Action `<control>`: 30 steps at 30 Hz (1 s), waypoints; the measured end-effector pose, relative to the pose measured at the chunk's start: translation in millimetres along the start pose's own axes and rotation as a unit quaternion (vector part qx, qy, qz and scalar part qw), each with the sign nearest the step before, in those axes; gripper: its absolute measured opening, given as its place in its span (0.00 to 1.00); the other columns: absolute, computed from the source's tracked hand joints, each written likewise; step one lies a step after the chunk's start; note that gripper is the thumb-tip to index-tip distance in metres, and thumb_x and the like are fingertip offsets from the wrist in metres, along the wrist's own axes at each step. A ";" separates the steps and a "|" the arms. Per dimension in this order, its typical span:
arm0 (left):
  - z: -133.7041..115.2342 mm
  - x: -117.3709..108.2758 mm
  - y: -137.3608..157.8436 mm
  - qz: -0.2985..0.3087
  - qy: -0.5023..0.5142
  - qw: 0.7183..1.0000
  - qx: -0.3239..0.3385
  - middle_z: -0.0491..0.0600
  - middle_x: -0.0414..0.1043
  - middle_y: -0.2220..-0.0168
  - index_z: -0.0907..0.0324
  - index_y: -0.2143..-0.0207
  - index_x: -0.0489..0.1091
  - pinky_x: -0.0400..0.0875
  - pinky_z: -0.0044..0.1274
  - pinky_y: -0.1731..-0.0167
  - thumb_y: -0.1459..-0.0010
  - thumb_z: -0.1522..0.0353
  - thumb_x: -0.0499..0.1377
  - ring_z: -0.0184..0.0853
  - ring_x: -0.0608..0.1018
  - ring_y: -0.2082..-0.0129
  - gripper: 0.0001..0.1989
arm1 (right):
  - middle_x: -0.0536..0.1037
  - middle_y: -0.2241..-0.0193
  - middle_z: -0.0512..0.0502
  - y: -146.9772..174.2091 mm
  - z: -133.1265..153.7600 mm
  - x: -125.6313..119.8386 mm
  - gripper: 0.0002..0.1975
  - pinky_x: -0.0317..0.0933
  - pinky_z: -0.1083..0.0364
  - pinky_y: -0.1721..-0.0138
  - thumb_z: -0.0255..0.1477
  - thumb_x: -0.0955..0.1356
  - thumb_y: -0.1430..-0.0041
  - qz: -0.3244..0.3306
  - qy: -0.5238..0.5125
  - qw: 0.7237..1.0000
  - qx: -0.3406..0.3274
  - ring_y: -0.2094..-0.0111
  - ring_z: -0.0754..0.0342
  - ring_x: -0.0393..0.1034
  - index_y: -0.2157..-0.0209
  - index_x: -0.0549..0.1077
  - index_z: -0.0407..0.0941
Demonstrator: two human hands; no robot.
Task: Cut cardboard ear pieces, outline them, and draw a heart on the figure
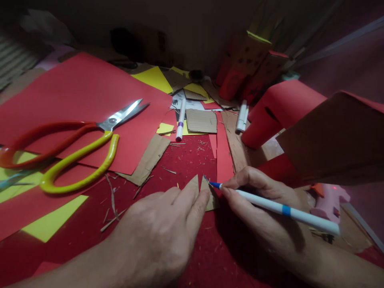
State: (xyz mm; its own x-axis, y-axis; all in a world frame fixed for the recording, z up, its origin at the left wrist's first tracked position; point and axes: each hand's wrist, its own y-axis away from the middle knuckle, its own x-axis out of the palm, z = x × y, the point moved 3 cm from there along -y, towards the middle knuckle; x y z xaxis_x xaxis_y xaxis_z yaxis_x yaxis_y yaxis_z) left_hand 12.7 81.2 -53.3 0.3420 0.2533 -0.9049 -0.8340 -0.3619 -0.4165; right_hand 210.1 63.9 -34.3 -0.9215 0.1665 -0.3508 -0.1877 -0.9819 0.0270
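In the head view, my right hand (pixel 261 200) pinches a white felt-tip pen (pixel 312 219) with a blue band and blue tip. The tip meets the upper edge of a small pointed cardboard piece (pixel 211 203). My left hand (pixel 159 228) lies flat with its fingers stretched out, pressing this piece onto the red tabletop (pixel 192 156). A second cardboard point (pixel 195 183) shows just left of it, partly under the fingers; whether the two are joined is hidden.
Scissors (pixel 112 121) with orange and yellow handles lie on red paper (pixel 87 88) at left. Markers (pixel 181 120) and cardboard scraps (pixel 201 121) lie ahead. Red paper-covered cardboard shapes (pixel 264 116) stand at right, above a pink glue gun (pixel 327 204).
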 end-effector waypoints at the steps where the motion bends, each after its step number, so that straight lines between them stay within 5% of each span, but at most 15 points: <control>1: -0.3 -0.1 0.4 0.001 0.000 1.000 0.000 0.68 0.83 0.39 0.77 0.33 0.69 0.85 0.32 0.61 0.26 0.82 0.44 0.45 0.90 0.55 0.26 | 0.72 0.82 0.54 0.2 0.8 0.0 0.11 0.59 0.59 0.79 0.29 0.74 0.40 -0.003 0.002 1.000 0.000 0.80 0.57 0.65 0.76 0.73 0.48; 24: 1.8 -1.4 -2.5 -0.014 -0.008 1.000 -0.001 0.69 0.85 0.43 0.79 0.33 0.69 0.86 0.32 0.67 0.26 0.82 0.45 0.45 0.89 0.62 0.25 | 0.76 0.80 0.53 -2.1 1.2 1.1 0.08 0.62 0.59 0.77 0.27 0.73 0.38 0.024 0.022 0.999 -0.041 0.79 0.56 0.68 0.72 0.76 0.48; 30: 1.3 -0.2 -1.2 -0.018 0.001 1.000 0.002 0.71 0.83 0.40 0.79 0.34 0.67 0.86 0.32 0.66 0.25 0.81 0.44 0.45 0.90 0.59 0.23 | 0.71 0.83 0.54 -0.6 1.3 -1.1 0.10 0.57 0.59 0.80 0.28 0.72 0.41 0.014 0.015 1.000 0.001 0.81 0.57 0.64 0.76 0.73 0.48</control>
State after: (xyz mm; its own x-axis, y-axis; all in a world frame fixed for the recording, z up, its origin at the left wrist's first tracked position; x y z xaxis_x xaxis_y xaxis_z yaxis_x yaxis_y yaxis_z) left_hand 13.1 82.7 -52.5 0.3730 0.2647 -0.8893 -0.8228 -0.3486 -0.4489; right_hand 210.8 64.4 -32.8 -0.9161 0.1362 -0.3770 -0.1628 -0.9859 0.0395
